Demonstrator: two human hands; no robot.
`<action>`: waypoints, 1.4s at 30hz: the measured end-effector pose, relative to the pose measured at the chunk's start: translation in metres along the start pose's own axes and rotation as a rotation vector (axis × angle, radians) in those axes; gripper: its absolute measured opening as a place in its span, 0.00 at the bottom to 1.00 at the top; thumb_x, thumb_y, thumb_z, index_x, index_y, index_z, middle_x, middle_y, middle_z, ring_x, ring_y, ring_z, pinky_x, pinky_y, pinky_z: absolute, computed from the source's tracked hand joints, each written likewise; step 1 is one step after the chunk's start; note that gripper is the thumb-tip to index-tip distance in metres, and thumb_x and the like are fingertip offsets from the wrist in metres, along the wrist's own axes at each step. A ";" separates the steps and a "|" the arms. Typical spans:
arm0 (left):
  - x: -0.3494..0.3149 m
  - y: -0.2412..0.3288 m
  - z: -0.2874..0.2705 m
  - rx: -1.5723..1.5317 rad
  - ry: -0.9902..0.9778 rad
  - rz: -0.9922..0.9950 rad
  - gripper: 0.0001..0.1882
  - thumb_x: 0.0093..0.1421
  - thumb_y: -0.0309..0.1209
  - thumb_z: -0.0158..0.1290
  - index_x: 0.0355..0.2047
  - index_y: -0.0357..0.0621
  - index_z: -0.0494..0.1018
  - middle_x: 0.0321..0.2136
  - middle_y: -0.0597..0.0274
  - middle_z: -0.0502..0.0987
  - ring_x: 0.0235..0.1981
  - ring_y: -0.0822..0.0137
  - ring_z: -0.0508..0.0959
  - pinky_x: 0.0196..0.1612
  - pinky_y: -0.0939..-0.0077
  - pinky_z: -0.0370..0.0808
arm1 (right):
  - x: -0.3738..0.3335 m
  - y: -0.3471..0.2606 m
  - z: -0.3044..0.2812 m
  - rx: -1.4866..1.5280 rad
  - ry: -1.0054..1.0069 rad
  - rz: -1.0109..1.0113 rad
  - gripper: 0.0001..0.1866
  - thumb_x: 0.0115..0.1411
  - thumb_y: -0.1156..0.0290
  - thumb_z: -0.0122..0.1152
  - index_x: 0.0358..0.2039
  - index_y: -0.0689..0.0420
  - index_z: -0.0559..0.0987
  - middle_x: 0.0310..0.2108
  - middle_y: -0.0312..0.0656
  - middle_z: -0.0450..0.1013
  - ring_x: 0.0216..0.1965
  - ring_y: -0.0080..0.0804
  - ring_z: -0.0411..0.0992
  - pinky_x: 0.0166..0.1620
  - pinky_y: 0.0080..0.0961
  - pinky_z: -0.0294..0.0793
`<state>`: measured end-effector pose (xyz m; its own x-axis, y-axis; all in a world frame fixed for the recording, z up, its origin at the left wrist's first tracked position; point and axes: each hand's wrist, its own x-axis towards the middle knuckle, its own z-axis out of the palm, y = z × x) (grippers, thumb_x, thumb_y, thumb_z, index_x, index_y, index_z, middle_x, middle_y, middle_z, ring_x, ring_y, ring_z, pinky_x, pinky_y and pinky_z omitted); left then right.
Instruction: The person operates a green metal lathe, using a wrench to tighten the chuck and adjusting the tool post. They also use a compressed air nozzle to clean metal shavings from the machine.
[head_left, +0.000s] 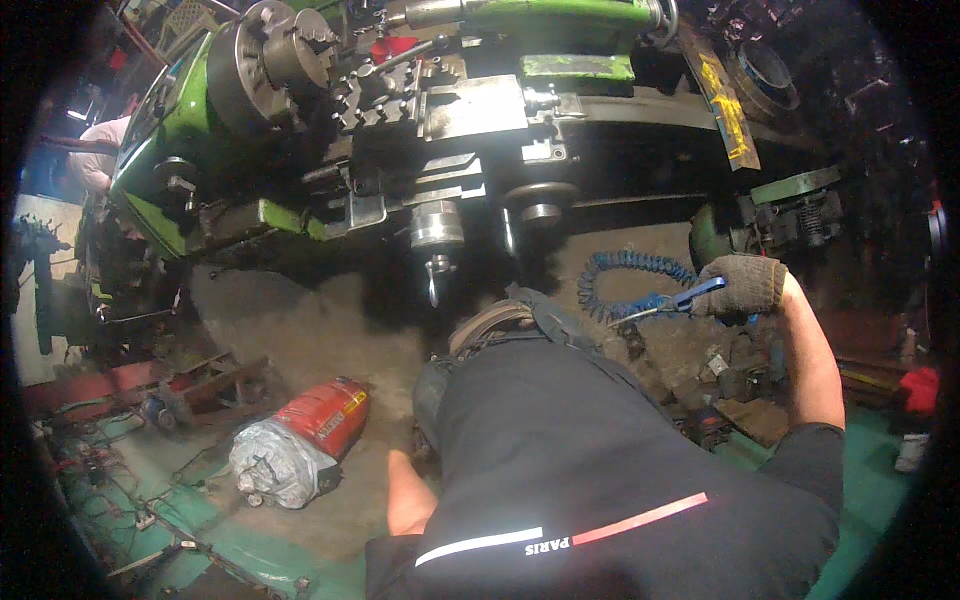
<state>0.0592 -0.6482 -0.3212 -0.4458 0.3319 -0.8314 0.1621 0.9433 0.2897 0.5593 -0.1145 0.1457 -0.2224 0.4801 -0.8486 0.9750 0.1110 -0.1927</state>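
In my right hand [745,285], which wears a brown-grey work glove, is a blue air blow gun [690,295], gripped by its body. Its thin metal nozzle points left, and a coiled blue air hose [590,285] loops beside it. My left forearm [408,495] reaches down along my left side. The fingers of that hand are hidden at a dark patch by my hip. Ahead stands a green metal lathe, with its round chuck [265,65] at the left, a tool post [385,95] in the middle, and a silver cross-slide dial [437,225] facing me.
On the floor to my left lies a red bag [340,415] with grey plastic at one end. Red metal frames [110,390] and tangled cables lie beyond it. Metal scraps [735,380] lie under my right arm. Another person's pale sleeve [100,140] shows at the far left.
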 end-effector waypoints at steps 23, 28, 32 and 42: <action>-0.086 0.173 0.043 -0.483 0.057 -0.303 0.13 0.69 0.45 0.55 0.44 0.52 0.80 0.34 0.64 0.77 0.32 0.65 0.75 0.35 0.63 0.75 | 0.113 0.233 0.044 0.415 -0.146 0.036 0.24 0.67 0.46 0.73 0.52 0.51 0.91 0.31 0.40 0.85 0.32 0.29 0.80 0.38 0.35 0.79; -0.086 0.204 0.059 -0.515 0.036 -0.270 0.12 0.72 0.45 0.54 0.43 0.53 0.79 0.30 0.66 0.76 0.30 0.66 0.76 0.34 0.66 0.75 | 0.155 0.307 0.090 0.427 -0.021 0.037 0.25 0.66 0.43 0.72 0.51 0.50 0.92 0.35 0.42 0.86 0.36 0.30 0.81 0.42 0.37 0.81; -0.095 0.234 0.055 -0.425 0.052 -0.217 0.10 0.72 0.43 0.56 0.41 0.54 0.79 0.29 0.69 0.75 0.27 0.69 0.78 0.33 0.66 0.78 | 0.161 0.289 0.058 0.428 -0.064 -0.046 0.26 0.68 0.44 0.71 0.53 0.51 0.91 0.34 0.41 0.86 0.33 0.32 0.82 0.39 0.35 0.80; -0.110 0.269 0.064 -0.526 0.164 -0.234 0.16 0.75 0.45 0.52 0.52 0.50 0.77 0.41 0.60 0.82 0.34 0.62 0.81 0.38 0.62 0.81 | 0.194 0.274 -0.014 0.529 -0.326 0.044 0.24 0.69 0.53 0.71 0.59 0.53 0.88 0.46 0.43 0.88 0.42 0.32 0.84 0.47 0.34 0.84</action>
<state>0.2080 -0.4308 -0.1819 -0.5537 0.0721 -0.8296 -0.3959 0.8536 0.3384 0.7827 0.0212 -0.0651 -0.2515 0.1744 -0.9520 0.8704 -0.3894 -0.3013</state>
